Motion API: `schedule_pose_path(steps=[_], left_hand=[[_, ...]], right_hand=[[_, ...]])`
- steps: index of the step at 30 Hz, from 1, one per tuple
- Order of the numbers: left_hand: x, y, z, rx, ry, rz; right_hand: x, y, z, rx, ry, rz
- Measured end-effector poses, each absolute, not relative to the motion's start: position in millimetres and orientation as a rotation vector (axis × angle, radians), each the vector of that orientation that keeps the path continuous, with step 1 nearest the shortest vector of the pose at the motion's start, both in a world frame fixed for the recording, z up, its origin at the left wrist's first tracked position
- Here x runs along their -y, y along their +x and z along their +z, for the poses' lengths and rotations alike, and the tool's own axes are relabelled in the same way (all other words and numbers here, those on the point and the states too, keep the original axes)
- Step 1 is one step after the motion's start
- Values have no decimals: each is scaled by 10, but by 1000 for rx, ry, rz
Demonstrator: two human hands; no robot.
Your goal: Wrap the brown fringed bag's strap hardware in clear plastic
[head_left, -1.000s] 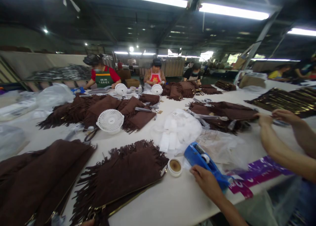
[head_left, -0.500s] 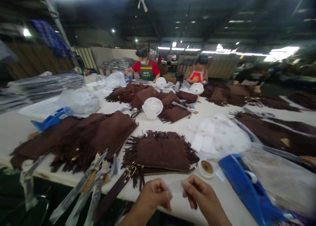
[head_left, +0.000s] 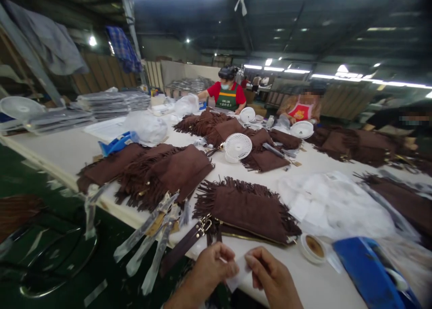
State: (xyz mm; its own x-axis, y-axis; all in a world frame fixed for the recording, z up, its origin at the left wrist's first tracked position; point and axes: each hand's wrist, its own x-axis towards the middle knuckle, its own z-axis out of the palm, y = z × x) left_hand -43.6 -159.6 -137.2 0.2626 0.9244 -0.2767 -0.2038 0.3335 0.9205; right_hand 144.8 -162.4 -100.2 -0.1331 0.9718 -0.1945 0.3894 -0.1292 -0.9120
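Observation:
My left hand (head_left: 213, 267) and my right hand (head_left: 270, 273) are close together at the table's front edge, both with fingers pinched. Between them is a small, thin, translucent piece of film (head_left: 239, 275), its edges in the fingertips. Just beyond my hands lies a dark brown fringed bag (head_left: 248, 210) with a gold zip along its near side. Its brown strap (head_left: 182, 246), with a metal clasp, hangs over the table edge left of my left hand. To the right of the bag sits a small round tub (head_left: 313, 248) with brown contents.
More brown fringed bags (head_left: 178, 169) with plastic-wrapped straps (head_left: 158, 266) lie at the left. A white fan (head_left: 238, 147) stands mid-table. White plastic bags (head_left: 330, 203) and a blue tape dispenser (head_left: 367, 266) are at the right. Co-workers (head_left: 227, 95) sit across the table.
My view has swung left, so the table's left edge and a stool show. My hands stay together, and the film between them now shows more plainly, tilted downward.

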Motion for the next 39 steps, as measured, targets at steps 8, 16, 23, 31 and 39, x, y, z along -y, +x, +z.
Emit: schedule_pose_path(steps=[8, 16, 23, 31, 39], left_hand=[[1810, -617, -1515, -1262, 1092, 880], [2133, -817, -1816, -1305, 1110, 768], [2012, -916, -1934, -960, 704, 921], [1859, -992, -1813, -1163, 736, 969], [1794, -1056, -1619, -1237, 838, 1033]], right_hand=[[1725, 1173, -1248, 1502, -1566, 1423], [1797, 869, -1508, 1504, -1618, 1444], [1669, 698, -1402, 1681, -1573, 1491], [1041, 718, -1475, 1988, -1918, 780], [939, 747, -1585, 1631, -1782, 1535]])
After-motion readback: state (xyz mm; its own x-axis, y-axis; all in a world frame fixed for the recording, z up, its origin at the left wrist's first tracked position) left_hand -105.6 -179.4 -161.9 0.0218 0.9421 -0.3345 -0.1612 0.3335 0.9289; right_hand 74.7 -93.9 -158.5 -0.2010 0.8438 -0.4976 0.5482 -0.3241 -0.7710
